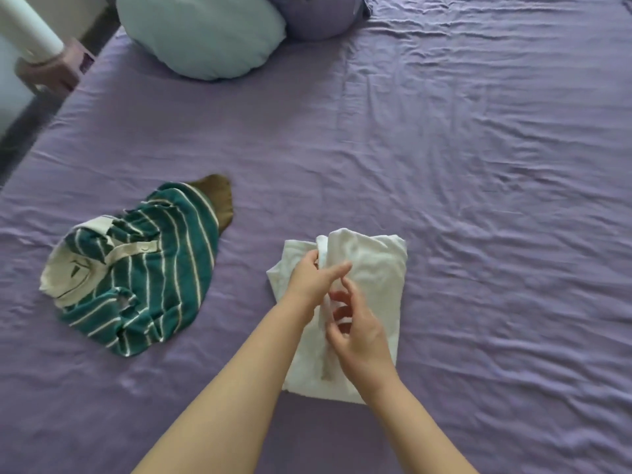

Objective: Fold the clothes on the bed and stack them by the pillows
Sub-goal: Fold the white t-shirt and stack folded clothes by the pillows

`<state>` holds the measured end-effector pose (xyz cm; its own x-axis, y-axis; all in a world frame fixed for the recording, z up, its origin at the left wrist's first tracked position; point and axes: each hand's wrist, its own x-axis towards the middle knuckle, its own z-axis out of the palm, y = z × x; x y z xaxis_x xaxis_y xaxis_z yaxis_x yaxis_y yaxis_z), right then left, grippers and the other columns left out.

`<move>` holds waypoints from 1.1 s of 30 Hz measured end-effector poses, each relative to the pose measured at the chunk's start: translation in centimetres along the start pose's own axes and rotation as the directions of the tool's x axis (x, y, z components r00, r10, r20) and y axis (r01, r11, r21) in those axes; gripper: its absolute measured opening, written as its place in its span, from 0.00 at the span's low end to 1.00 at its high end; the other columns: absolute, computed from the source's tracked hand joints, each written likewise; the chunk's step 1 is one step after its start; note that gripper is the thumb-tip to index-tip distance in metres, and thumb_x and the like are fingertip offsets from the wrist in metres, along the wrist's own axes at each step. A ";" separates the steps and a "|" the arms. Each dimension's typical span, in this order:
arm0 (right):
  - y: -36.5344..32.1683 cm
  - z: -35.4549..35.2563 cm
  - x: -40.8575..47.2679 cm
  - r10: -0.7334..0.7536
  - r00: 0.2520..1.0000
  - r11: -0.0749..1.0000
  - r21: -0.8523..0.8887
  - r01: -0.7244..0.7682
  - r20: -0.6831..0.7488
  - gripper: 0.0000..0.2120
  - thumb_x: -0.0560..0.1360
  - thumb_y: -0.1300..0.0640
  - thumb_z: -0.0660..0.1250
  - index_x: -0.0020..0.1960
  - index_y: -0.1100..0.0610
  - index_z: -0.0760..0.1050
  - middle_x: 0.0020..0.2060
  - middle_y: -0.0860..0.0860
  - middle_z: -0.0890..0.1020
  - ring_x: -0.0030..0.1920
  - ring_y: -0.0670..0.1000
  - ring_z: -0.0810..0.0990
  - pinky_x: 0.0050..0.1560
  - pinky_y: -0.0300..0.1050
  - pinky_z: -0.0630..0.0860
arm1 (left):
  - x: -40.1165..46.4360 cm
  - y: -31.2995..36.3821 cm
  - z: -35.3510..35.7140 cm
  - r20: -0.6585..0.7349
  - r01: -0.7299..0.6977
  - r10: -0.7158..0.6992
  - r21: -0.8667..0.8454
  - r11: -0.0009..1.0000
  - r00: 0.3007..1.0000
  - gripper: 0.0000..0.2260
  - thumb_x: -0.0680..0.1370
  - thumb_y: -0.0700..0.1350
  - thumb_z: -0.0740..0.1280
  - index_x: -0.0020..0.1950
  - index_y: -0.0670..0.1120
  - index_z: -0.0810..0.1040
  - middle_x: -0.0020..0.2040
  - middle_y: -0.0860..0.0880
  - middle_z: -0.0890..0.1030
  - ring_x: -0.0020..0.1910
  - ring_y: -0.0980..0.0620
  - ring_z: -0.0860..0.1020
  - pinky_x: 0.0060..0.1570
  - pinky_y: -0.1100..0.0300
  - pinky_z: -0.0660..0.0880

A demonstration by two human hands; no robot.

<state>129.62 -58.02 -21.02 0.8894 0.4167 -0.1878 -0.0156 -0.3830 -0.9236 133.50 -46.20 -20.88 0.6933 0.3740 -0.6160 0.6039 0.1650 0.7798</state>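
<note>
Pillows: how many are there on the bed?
2, both at the head of the bed: a light blue pillow and a purple pillow touching its right side, cut off by the frame's top edge. More may lie beyond.

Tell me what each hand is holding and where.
Left hand grips the white garment at its raised middle fold. Right hand hovers over it, fingers loosely curled, holding nothing.

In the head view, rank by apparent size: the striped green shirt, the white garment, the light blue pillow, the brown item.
1. Light blue pillow, though cropped.
2-3. Striped green shirt and white garment: too alike to rank; arms cover the latter.
4. Brown item, mostly hidden.
</note>
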 end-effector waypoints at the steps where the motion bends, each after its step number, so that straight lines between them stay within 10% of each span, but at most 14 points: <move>1: -0.1 1.0 0.0 -0.001 1.000 1.000 0.019 0.001 0.019 0.29 0.74 0.66 0.65 0.71 0.49 0.62 0.51 0.39 0.76 0.46 0.41 0.77 0.47 0.33 0.74 | 0.5 -0.3 -1.3 -0.033 -0.050 0.053 0.090 0.995 0.998 0.12 0.72 0.43 0.72 0.54 0.51 0.76 0.45 0.55 0.80 0.46 0.53 0.81 0.45 0.60 0.77; 8: 1.3 6.5 0.1 0.007 0.992 0.998 -0.055 0.000 0.126 0.25 0.75 0.65 0.62 0.70 0.53 0.65 0.58 0.46 0.76 0.52 0.43 0.77 0.54 0.35 0.73 | 2.7 -4.1 -7.7 0.051 -0.316 0.333 0.473 0.822 0.942 0.33 0.75 0.37 0.65 0.76 0.54 0.58 0.72 0.55 0.67 0.69 0.55 0.68 0.66 0.62 0.65; 15: 5.8 3.9 -2.3 -0.062 0.993 0.900 -0.424 0.099 0.099 0.18 0.70 0.71 0.66 0.58 0.61 0.77 0.56 0.53 0.79 0.57 0.55 0.77 0.59 0.31 0.63 | -0.8 -8.7 -8.9 -0.160 -0.155 0.243 0.427 0.891 0.957 0.32 0.72 0.44 0.70 0.74 0.52 0.61 0.56 0.49 0.76 0.49 0.52 0.77 0.54 0.55 0.75; 20: 6.9 1.7 -6.0 -0.146 0.981 0.761 -0.618 0.196 0.131 0.13 0.63 0.68 0.77 0.46 0.58 0.81 0.52 0.53 0.82 0.55 0.59 0.80 0.47 0.49 0.75 | -6.8 -12.3 -7.8 -0.239 -0.134 0.250 0.416 0.899 0.938 0.20 0.72 0.47 0.73 0.61 0.51 0.73 0.52 0.54 0.70 0.47 0.56 0.75 0.51 0.54 0.77; 26: 7.1 2.0 -7.2 -0.097 0.991 0.794 -0.593 0.135 0.096 0.12 0.65 0.65 0.77 0.47 0.58 0.82 0.54 0.56 0.81 0.58 0.61 0.77 0.52 0.57 0.76 | -10.2 -15.0 -6.9 -0.209 -0.101 0.285 0.615 0.782 0.936 0.12 0.70 0.51 0.74 0.46 0.46 0.76 0.48 0.53 0.70 0.50 0.52 0.72 0.49 0.57 0.72; 33: 7.8 1.8 -7.6 -0.037 0.992 0.856 -0.508 0.095 0.124 0.11 0.67 0.62 0.76 0.49 0.59 0.81 0.58 0.55 0.79 0.65 0.59 0.72 0.62 0.54 0.69 | -10.7 -15.3 -8.2 -0.250 -0.097 0.222 0.429 0.898 0.943 0.03 0.73 0.43 0.72 0.44 0.44 0.81 0.48 0.50 0.73 0.49 0.52 0.75 0.53 0.59 0.72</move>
<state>121.88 -62.65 -27.37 0.8259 0.5295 -0.1938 0.3035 -0.7071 -0.6387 113.59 -45.29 -25.31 0.6890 0.6172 -0.3800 0.6437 -0.2801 0.7122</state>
